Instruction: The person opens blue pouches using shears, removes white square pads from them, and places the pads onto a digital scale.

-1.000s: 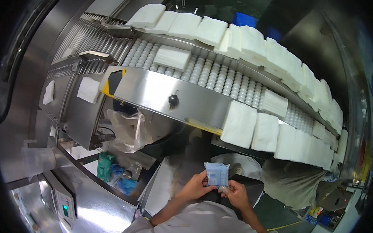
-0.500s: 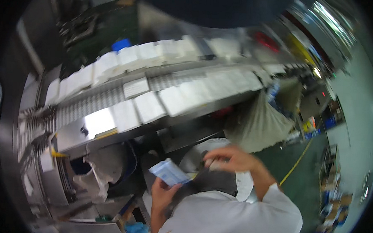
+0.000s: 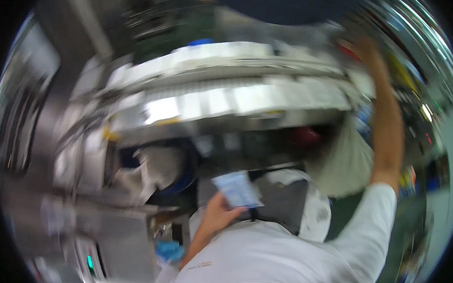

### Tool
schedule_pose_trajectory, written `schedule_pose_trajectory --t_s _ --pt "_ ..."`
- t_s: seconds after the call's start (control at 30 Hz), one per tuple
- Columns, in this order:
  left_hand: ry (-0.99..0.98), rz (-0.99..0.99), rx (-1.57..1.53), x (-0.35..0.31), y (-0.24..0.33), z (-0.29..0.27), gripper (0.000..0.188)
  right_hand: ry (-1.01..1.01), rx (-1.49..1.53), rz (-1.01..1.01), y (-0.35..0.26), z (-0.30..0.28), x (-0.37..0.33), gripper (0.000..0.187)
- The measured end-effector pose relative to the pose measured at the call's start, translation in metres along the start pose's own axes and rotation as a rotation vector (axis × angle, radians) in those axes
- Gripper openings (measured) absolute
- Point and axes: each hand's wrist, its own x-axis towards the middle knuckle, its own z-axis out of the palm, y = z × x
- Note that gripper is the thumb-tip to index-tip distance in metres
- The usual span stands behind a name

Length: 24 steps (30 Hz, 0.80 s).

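Observation:
Low in front of my body, my left hand (image 3: 220,213) is closed on a light blue and white flat packet (image 3: 238,188), thumb on its lower edge. My right arm stretches far out to the upper right. At its end my right hand (image 3: 363,47) is beside or over a red item (image 3: 348,49); blur hides its fingers and whether they hold anything. Between the hands runs a metal conveyor (image 3: 188,83), flanked by a far row of white flat pieces (image 3: 210,53) and a near row of similar white pieces (image 3: 249,98).
Under the conveyor's near edge hang a pale bag (image 3: 158,166) at left and a larger beige sack (image 3: 342,163) at right. A metal cabinet (image 3: 121,238) stands at lower left, near a crumpled blue item (image 3: 169,250). A blue item (image 3: 201,42) lies behind the far row.
My right hand has gone from near my lap to the far upper right, arm extended. My left hand still holds the packet, now more upright. The view has turned left.

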Motion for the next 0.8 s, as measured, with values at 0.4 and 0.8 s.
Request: schedule_pose_trajectory --t_s 0.4,0.8 --pt "-0.005 -0.001 -0.065 -0.012 0.029 0.002 0.061 0.234 0.097 -0.205 0.127 -0.004 -0.018 0.055" --pt "0.341 0.163 -0.299 0.049 0.049 0.012 0.054 -0.49 1.657 -0.066 -0.048 0.091 -0.417 0.042"
